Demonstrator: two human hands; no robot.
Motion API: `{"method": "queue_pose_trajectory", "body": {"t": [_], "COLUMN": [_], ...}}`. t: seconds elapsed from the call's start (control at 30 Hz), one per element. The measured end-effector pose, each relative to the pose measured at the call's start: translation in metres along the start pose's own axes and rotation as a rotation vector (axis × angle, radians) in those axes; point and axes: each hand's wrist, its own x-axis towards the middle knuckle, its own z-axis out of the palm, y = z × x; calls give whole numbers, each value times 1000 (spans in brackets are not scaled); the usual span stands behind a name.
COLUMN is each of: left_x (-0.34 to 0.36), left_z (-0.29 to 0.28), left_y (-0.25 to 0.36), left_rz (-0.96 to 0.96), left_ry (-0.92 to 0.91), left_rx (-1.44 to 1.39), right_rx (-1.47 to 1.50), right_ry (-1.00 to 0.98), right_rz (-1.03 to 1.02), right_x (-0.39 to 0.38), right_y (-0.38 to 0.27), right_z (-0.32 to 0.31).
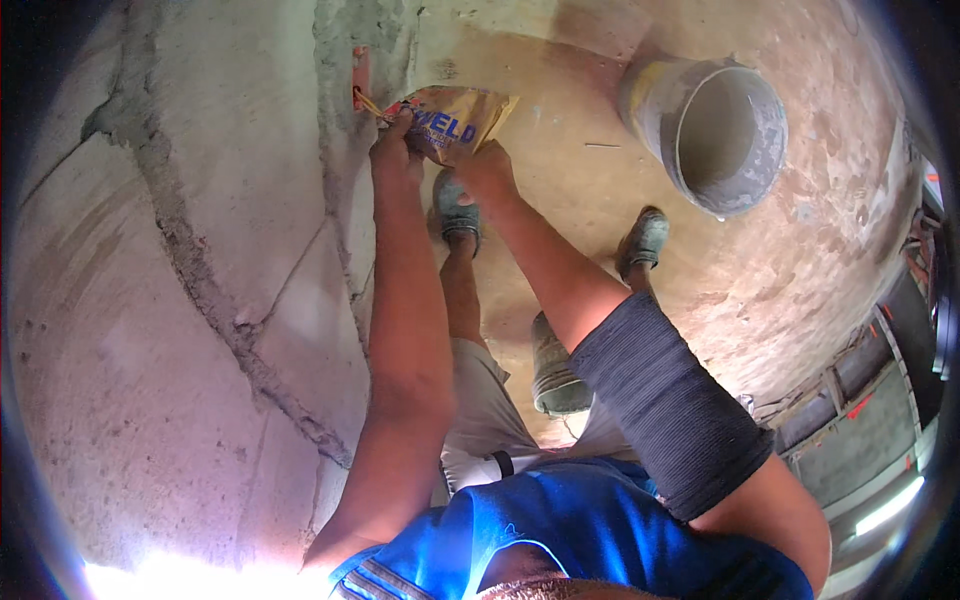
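My left hand (398, 142) grips the left part of a crumpled yellow-brown bag (476, 112) with large blue lettering, while my right hand (486, 172) grips its lower right part. The bag is close to a small red wall box (361, 72), from which thin yellowish strands, perhaps wires, reach toward my left hand; whether I touch them I cannot tell. My fingertips are partly hidden by the bag and each other's angle.
The pale wall (200, 200) at left has long rough grey seams. A large grey bucket (730, 140) with cloudy liquid is at upper right, a smaller bucket (555, 375) between my legs. My shoes rest on the dusty floor (580, 190). Framework (850, 420) lies at far right.
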Motion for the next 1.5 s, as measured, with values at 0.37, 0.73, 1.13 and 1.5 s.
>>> {"method": "queue_pose_trajectory", "body": {"t": [0.37, 0.73, 1.13, 1.5], "left_x": [16, 10, 5, 0], "left_z": [21, 19, 16, -4], "left_y": [-13, -10, -13, -4], "left_rz": [-207, -123, -83, -16], "left_ry": [-206, -248, -68, -96], "left_rx": [-286, -326, -191, -92], "right_rx": [206, 248, -16, -353], "right_ry": [39, 8, -39, -3], "right_rz": [-178, -109, -638, -428], "right_x": [37, 44, 94, 84], "right_y": [27, -8, 14, -17], "right_z": [-25, -46, -35, -29]}}
